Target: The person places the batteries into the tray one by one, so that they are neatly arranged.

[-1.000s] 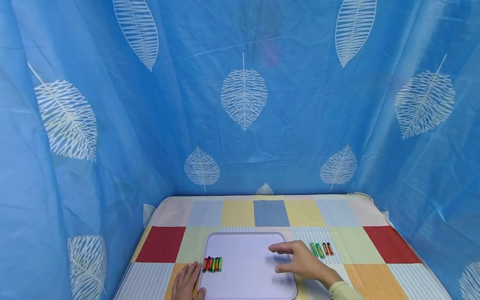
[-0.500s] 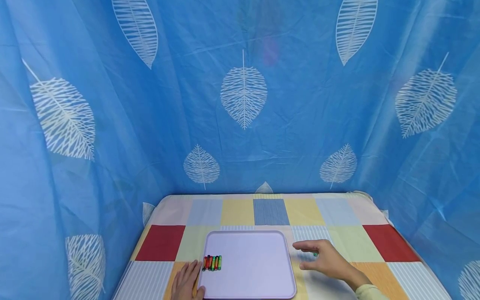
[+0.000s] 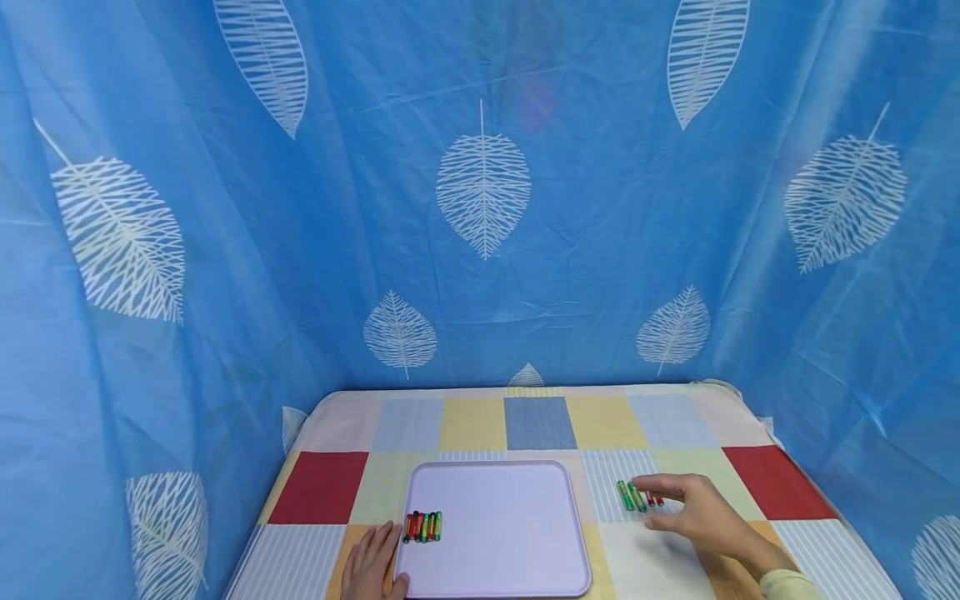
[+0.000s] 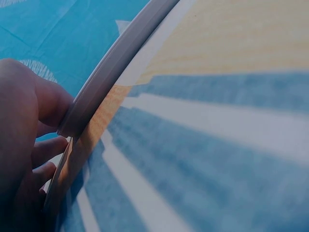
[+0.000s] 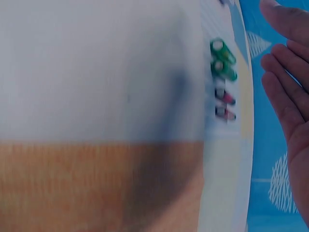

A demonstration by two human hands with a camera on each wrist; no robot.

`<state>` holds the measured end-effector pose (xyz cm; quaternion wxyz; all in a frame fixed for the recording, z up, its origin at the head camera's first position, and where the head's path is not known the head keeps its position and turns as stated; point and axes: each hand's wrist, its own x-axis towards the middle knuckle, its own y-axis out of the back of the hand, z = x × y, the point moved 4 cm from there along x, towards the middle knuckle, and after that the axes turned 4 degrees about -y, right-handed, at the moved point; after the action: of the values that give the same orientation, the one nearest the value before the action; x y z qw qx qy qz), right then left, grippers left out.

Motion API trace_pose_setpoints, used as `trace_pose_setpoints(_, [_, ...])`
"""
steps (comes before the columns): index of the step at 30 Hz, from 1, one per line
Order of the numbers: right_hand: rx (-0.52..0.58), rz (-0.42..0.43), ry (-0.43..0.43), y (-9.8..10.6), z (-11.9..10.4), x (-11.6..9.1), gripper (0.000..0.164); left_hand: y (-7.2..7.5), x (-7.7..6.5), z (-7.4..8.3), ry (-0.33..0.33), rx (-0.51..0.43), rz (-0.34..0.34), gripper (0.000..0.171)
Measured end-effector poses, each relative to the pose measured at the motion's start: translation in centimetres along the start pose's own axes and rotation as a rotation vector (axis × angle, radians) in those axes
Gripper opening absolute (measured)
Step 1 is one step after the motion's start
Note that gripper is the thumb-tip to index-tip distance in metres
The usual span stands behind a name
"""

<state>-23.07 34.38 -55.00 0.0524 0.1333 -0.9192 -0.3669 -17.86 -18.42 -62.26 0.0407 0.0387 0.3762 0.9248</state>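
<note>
At the near left edge of a pale lilac tray (image 3: 502, 533), my left hand (image 3: 369, 560) lies with its fingers stretched on the cloth. Its thumb (image 4: 55, 104) is against the tray's rim in the left wrist view. A row of several red, black and green batteries (image 3: 423, 527) lies on the tray's left side. My right hand (image 3: 701, 510) hovers right of the tray, thumb and fingers apart, nothing held. By its fingertips are two green batteries (image 3: 626, 496) and two thinner red ones (image 5: 225, 113), which the fingers partly cover in the head view.
A patchwork tablecloth (image 3: 540, 423) covers the table. Blue curtains (image 3: 480, 317) with white leaf prints hang at its back and both sides.
My right hand has moved right, off the tray and over to the loose batteries, its thumb and fingers still apart. My left hand and the battery row on the tray have kept their place.
</note>
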Motion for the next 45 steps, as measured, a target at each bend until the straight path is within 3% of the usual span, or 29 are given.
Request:
trace_pose_setpoints(13, [-0.075,0.082,-0.057,1.9,1.9,-0.5,0.055,0.1,0.0,-0.4,-0.008,-0.010,0.012,0.072])
trace_pose_setpoints(33, [-0.048,0.067,-0.214,0.6,4.4,1.4,0.057,0.1,0.0,-0.5,0.011,-0.004,-0.004,0.071])
trace_pose_setpoints(45, [-0.112,0.083,-0.193,0.5,4.6,1.7,0.051,0.0,-0.1,-0.2,0.011,-0.007,0.010,0.071])
